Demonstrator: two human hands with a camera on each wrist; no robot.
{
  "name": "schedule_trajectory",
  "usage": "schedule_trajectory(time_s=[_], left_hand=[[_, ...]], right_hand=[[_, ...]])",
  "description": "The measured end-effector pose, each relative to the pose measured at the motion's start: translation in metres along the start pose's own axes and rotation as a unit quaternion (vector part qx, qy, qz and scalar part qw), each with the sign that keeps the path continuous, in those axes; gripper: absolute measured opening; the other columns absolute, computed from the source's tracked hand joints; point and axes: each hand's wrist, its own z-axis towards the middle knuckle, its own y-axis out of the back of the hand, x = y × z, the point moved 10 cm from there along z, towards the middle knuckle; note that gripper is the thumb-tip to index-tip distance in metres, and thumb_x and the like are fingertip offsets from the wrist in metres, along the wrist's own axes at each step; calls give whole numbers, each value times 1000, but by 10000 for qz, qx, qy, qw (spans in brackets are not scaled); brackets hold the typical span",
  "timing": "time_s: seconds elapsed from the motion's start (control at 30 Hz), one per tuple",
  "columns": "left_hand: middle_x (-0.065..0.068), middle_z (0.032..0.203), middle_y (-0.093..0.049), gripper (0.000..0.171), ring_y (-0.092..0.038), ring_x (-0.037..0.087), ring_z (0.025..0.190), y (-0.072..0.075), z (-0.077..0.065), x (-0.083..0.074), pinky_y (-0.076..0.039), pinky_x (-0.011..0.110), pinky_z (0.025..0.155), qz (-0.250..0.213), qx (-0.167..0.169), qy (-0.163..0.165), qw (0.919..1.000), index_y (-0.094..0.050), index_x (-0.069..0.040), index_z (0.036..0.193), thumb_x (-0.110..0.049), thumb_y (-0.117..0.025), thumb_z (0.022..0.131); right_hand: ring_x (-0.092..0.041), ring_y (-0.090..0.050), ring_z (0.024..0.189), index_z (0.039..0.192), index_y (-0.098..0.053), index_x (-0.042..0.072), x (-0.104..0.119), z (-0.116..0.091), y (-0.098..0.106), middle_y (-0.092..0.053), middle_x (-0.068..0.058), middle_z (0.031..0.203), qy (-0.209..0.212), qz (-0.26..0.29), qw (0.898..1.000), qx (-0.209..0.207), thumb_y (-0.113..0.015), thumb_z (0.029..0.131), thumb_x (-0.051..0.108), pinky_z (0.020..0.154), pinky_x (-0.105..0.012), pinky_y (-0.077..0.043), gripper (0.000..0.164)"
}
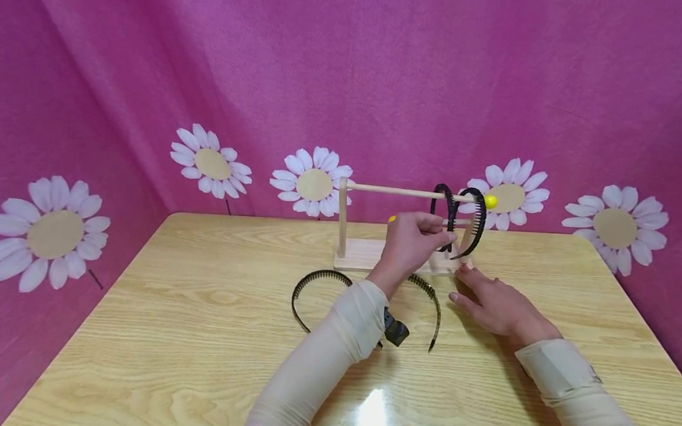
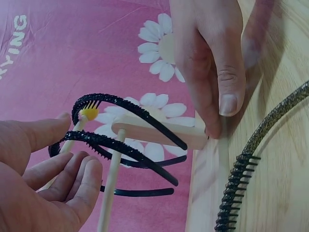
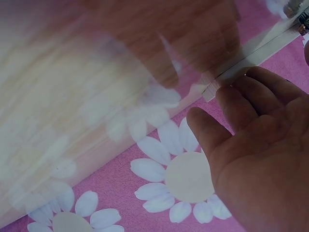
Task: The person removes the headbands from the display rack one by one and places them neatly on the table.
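Observation:
A wooden headband stand (image 1: 342, 219) stands near the table's back edge, with yellow-tipped rods. Two black sequinned headbands hang at the right of its upper rod: an outer, toothed headband (image 1: 479, 225) next to the yellow tip and an inner headband (image 1: 452, 213). My left hand (image 1: 408, 243) holds the inner headband between thumb and fingers; the left wrist view shows this band (image 2: 130, 147) passing by the fingertips. With fingers extended, my right hand (image 1: 499, 306) touches the right end of the stand's base (image 1: 362, 256); its palm (image 3: 265, 154) shows in the right wrist view.
On the table (image 1: 193, 334) before the stand lie a black toothed headband (image 1: 314, 274) and a gold-and-black one (image 1: 437, 316), both partly hidden by the left forearm. A pink curtain (image 1: 384, 79) with daisies hangs behind.

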Motion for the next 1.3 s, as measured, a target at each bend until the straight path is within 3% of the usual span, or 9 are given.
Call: schedule_trajectory(time_s=[0.47,0.77,1.1,1.3], left_hand=[[-8,79,-73,16,-63,-2,69,-7,5,5,-50,16,67,206,-217,78,9995,-79,-10,99,-17,-83,85],[-1,82,-74,13,-64,2,70,-4,6,3,-51,16,67,111,-466,22,9988,-78,-7,96,-12,-83,85],[5,89,-75,17,-65,5,75,5,6,-12,-52,15,68,131,-514,-327,9981,-77,-3,103,-13,-79,89],[0,88,-75,17,-64,2,75,9,8,-15,-50,14,68,298,-484,-324,9979,-78,-6,104,-16,-79,90]], right_hand=[[-46,-45,133,149,-41,-5,3,0,0,-32,-28,155,-19,-61,10000,7,-48,106,42,108,-67,-31,65],[-47,-44,133,149,-41,-5,5,-2,1,-33,-29,154,5,1,10000,-14,-48,106,42,108,-67,-30,64],[-47,-43,134,150,-41,-4,4,-1,1,-32,-28,155,-41,13,10000,3,-47,106,43,108,-67,-30,65],[-48,-41,135,151,-38,-3,2,-2,0,-30,-28,156,-107,9,9999,50,-47,106,42,109,-66,-29,65]])
